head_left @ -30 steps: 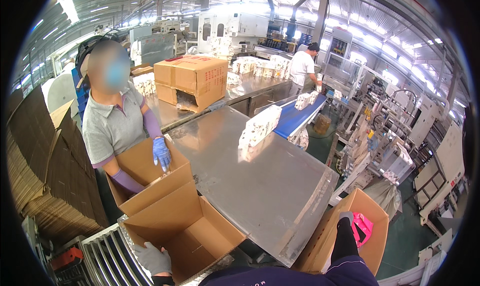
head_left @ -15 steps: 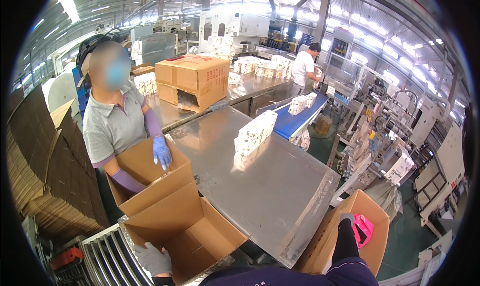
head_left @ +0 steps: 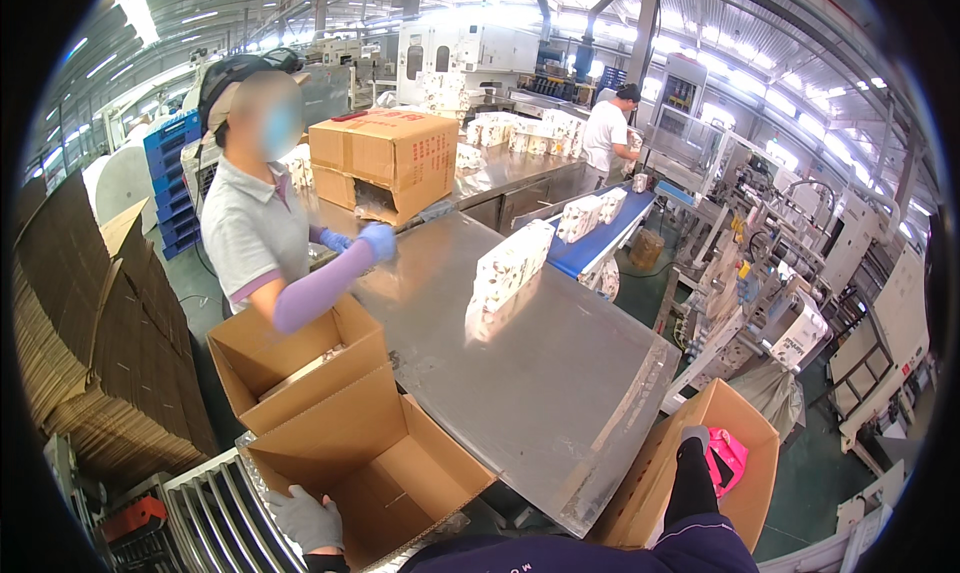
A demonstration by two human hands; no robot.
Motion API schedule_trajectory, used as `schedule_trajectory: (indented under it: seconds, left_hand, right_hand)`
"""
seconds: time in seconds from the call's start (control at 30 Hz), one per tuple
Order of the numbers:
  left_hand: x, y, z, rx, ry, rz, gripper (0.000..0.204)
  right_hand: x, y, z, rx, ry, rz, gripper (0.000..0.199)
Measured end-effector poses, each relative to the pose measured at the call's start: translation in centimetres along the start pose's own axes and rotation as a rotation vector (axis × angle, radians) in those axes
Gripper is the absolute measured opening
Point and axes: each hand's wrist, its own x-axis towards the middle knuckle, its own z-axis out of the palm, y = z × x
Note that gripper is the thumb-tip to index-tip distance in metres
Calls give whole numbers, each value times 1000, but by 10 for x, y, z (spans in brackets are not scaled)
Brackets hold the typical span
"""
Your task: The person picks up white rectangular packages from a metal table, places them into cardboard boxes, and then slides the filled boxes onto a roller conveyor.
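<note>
So the open cardboard box (head_left: 370,453) sits at the near left edge of the metal surface (head_left: 520,403), and the wearer's gray-gloved left hand (head_left: 305,521) is on its left wall, fingers a bit spread; can't tell if they're actually pinching the cardboard. The right hand (head_left: 693,435) is off the surface's right end, at the side of a tall box (head_left: 640,493) with a pink bundle (head_left: 730,461) inside, and its fingers are too hidden to call wide or narrow. Neither hand has really budged in the last second. What's changed is the co-worker (head_left: 250,213) left of the surface: half a second ago one glove was down in the second box (head_left: 265,358), and now both blue gloves (head_left: 376,241) are up by the surface's far left edge, too blurry to say if they hold anything. So that second box has no hand in it now, while the wearer's one is just being steadied, I'd guess. At the surface's far end, a patterned pack (head_left: 512,266) stands off the blue conveyor (head_left: 622,221), and the packs (head_left: 590,216) on the belt have crept closer.
</note>
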Motion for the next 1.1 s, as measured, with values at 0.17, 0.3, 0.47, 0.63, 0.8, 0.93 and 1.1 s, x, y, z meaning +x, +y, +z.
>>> schedule_trajectory:
  seconds: [0.17,0.3,0.47,0.63,0.8,0.93,1.1]
  left_hand:
    - [-1,-5,-2,21,3,-27,52]
    - [-1,-5,-3,16,-6,-30,52]
    - [-2,-3,-4,5,-21,-18,54]
    - [-2,-2,-5,-11,-42,-13,55]
    - [-2,-4,-7,-7,-40,-35,54]
    - [-2,-3,-4,-15,-40,-26,54]
    - [-3,-4,-3,-14,-31,-22,54]
  right_hand:
    - [-35,-37,-25,237,3,160,30]
    - [-45,-44,-40,261,7,186,34]
    - [-34,-32,-29,257,29,151,31]
    - [-26,-23,-19,274,66,97,28]
    - [-46,-42,-32,353,40,133,30]
    - [-49,-41,-45,274,50,152,31]
    - [-39,-36,-31,223,39,108,31]
